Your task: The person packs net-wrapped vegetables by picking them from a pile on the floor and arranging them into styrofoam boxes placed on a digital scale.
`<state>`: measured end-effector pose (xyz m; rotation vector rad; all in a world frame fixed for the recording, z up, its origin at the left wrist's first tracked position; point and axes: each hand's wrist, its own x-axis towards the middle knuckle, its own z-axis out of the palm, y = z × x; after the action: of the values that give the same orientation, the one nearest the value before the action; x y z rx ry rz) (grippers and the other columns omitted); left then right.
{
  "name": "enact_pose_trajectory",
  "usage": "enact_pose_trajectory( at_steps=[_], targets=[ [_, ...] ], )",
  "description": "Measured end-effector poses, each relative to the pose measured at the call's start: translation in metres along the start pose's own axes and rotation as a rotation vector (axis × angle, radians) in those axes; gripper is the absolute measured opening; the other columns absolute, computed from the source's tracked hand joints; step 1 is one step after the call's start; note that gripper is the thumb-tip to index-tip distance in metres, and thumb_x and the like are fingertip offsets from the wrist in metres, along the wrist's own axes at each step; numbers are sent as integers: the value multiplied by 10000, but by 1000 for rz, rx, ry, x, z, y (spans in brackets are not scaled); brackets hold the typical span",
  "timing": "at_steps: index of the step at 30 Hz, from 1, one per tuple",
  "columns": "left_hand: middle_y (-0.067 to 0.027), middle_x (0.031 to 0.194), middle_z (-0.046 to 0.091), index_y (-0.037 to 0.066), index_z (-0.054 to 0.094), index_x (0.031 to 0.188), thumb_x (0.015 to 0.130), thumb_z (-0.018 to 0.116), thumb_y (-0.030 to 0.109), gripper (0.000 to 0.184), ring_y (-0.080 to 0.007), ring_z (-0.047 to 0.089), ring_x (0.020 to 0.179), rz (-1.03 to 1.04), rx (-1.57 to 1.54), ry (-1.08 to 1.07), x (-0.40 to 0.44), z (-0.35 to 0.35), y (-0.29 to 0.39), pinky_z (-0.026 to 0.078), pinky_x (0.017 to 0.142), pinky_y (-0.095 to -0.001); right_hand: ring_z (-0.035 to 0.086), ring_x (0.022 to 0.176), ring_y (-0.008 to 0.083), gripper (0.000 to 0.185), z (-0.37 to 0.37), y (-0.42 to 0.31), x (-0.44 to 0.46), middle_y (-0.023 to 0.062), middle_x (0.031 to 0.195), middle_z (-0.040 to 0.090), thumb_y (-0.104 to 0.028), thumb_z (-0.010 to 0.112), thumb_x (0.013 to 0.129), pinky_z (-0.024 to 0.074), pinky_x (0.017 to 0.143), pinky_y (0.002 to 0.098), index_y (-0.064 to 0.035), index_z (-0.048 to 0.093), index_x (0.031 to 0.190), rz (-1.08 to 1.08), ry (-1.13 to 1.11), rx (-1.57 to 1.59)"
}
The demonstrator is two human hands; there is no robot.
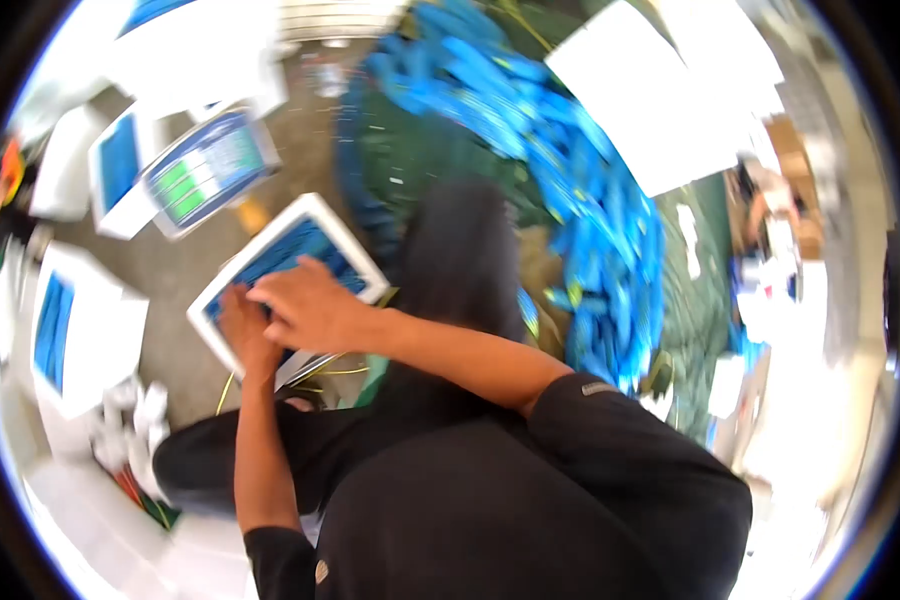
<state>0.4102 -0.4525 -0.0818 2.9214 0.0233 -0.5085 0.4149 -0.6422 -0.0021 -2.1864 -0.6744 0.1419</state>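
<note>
A white open box (313, 203) with blue pieces (305, 245) inside stands tilted in front of my knees. My left hand (245, 322) lies over its left side, fingers down on the blue contents and slightly blurred. Crossing from the right, my right hand (315, 305) is above the box beside the left one. Its fingers are bent and apart, and I see nothing held in them. The fingertips of the left hand are partly hidden.
Long blue pieces (580, 210) are heaped on a green sheet (695, 290) to the right. Several white boxes (105, 330) with blue contents stand at the left, near a printed box (210, 170). White panels (650, 100) lie at upper right.
</note>
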Motion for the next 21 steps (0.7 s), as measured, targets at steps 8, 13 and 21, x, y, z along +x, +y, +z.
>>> enact_pose_trajectory(
  at_steps=[8, 13, 21],
  targets=[
    [-223, 1683, 328, 25, 335, 1625, 1035, 640, 299, 718, -418, 274, 1572, 483, -112, 363, -6, 32, 63, 193, 1275, -566, 610, 1210, 323, 312, -176, 11, -145, 83, 1220, 689, -124, 752, 846, 431, 1098, 481, -104, 692, 1151, 25, 578, -135],
    [-233, 1710, 260, 2, 360, 1610, 1053, 603, 347, 699, -430, 226, 1586, 550, 36, 286, 6, 59, 75, 177, 1276, -574, 693, 1080, 343, 310, -143, 126, -249, 146, 1142, 712, -221, 698, 946, 534, 949, 454, -74, 673, 1217, 869, 743, 194],
    [-225, 1738, 184, 16, 351, 1625, 1066, 528, 438, 722, -449, 150, 1601, 629, 52, 223, 14, 75, 52, 120, 1278, -595, 591, 1293, 402, 658, 10, 262, -443, 244, 1424, 586, -491, 641, 935, 508, 1059, 496, -55, 566, 1422, 1614, 112, 250]
  ],
)
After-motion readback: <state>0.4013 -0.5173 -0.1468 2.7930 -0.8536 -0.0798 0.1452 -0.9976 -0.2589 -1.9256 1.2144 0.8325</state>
